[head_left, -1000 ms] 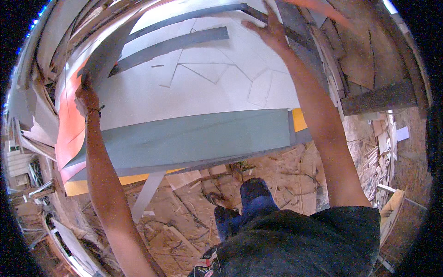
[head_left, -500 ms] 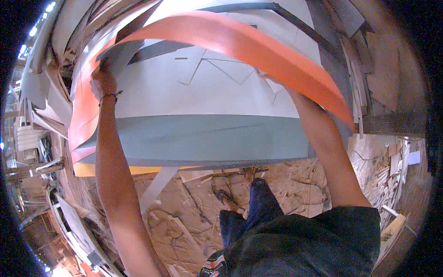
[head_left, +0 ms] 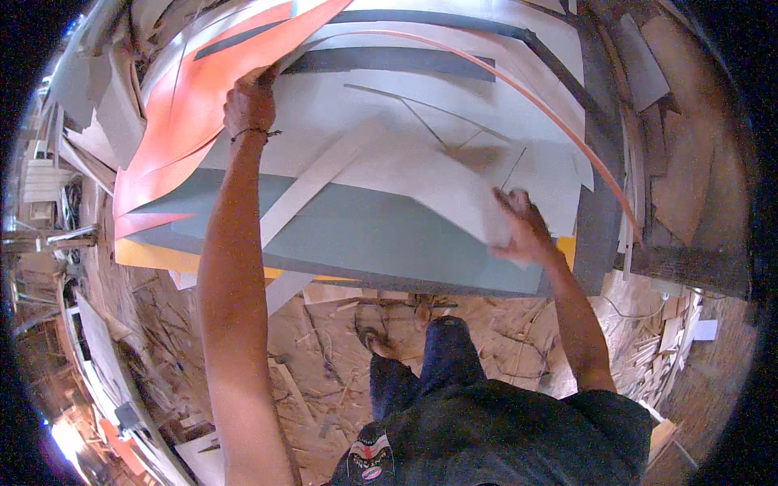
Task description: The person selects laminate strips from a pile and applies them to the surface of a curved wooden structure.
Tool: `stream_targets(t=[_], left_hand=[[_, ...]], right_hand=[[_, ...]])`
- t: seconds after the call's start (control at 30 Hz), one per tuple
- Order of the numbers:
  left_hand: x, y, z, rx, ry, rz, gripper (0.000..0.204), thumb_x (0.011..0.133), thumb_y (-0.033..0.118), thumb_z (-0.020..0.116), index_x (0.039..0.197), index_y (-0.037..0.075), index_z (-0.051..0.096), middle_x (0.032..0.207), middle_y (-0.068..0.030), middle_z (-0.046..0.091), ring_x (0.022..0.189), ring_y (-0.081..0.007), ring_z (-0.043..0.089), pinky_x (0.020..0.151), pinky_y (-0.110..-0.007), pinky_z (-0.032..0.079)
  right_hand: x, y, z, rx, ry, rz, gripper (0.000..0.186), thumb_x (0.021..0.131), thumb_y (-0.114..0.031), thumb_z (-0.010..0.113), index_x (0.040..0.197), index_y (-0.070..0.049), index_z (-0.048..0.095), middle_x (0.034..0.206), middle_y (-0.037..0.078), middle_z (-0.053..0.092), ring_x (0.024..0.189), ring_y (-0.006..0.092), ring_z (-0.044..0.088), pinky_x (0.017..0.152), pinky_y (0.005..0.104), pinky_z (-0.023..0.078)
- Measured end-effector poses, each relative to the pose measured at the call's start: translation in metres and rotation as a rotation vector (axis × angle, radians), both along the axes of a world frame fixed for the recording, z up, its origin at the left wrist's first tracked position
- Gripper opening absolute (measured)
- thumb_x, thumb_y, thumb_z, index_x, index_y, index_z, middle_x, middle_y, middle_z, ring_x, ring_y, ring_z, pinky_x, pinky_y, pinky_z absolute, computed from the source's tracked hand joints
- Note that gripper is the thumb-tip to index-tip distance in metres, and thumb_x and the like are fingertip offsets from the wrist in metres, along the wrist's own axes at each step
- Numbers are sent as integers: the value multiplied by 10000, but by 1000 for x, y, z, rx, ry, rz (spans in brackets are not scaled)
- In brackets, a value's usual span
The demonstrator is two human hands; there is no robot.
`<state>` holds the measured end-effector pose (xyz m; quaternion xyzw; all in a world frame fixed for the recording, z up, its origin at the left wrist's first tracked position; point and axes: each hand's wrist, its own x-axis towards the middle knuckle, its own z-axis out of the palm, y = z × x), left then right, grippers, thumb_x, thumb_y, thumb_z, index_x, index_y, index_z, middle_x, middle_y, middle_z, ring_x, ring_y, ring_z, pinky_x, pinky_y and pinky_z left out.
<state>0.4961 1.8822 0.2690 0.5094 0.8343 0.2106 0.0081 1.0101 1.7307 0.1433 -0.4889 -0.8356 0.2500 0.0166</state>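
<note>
My left hand (head_left: 250,104) is closed on the edge of a curled orange sheet (head_left: 182,101) and the grey strip beside it, at upper left. My right hand (head_left: 523,223), slightly blurred, grips a cut white sheet (head_left: 450,204) near its slanted lower edge. Under that lie a grey-green sheet (head_left: 356,239), a yellow sheet (head_left: 174,257) and a pink piece (head_left: 154,221). Dark grey strips (head_left: 389,61) lie across the white sheets at the top, and a thin orange band arcs down toward the right. A narrow pale strip (head_left: 304,190) crosses the stack diagonally.
Stacked boards and offcuts (head_left: 681,162) line the right side, more sheets (head_left: 113,130) the left. Scraps and twigs litter the brown floor (head_left: 316,356) around my legs. A board (head_left: 113,381) leans at lower left, and loose narrow pieces (head_left: 656,348) lie at lower right.
My left hand has moved rightward and up, drawing the orange sheet along. My right hand has come down from the top to the white sheet, which is now shifted, with a pale strip lying diagonally.
</note>
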Motion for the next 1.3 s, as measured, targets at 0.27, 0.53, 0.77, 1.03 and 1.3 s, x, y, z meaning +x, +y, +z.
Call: stream_targets(t=[0.27,0.53,0.77,1.03,1.3], left_hand=[[-6,-12,-82,173,-45,-234,331,1011,390,685,1274,208,770,1219,-169,769,1127,-408,724,952,-523,576],[-1,-57,-204,152,-4,-404,553,924,125,619,1472,202,602,1518,-116,603,1396,-375,554,1148,-545,481],[71,-123,-188,-167,-74,-30,1048,864,545,824,1702,252,265,1812,-27,146,1662,-315,152,1277,-663,238],[19,-234,-242,-271,-74,8,1098,813,659,822,1660,173,320,1736,-76,290,1631,-323,237,1227,-752,230],[35,-281,-215,-556,-228,16,642,858,532,830,1335,168,603,1469,-79,564,1368,-319,587,1126,-730,370]], right_hand=[[18,-95,-19,-14,-43,-151,1332,551,-387,987,1694,-175,337,1503,310,413,1372,526,465,1151,595,412],[60,-203,-75,-20,-157,-225,1306,563,-407,974,1685,-158,354,1504,328,420,1433,532,389,1171,622,373],[82,-281,-58,96,-129,-296,1244,590,-417,960,1662,-150,388,1546,317,367,1388,536,428,1146,629,405],[80,-334,-70,166,-192,-357,1231,604,-423,983,1658,-167,402,1460,324,389,1304,550,472,1073,635,462],[58,-350,-72,-214,-377,-417,1328,572,-427,990,1694,-198,317,1437,339,497,1384,561,451,1159,643,405]])
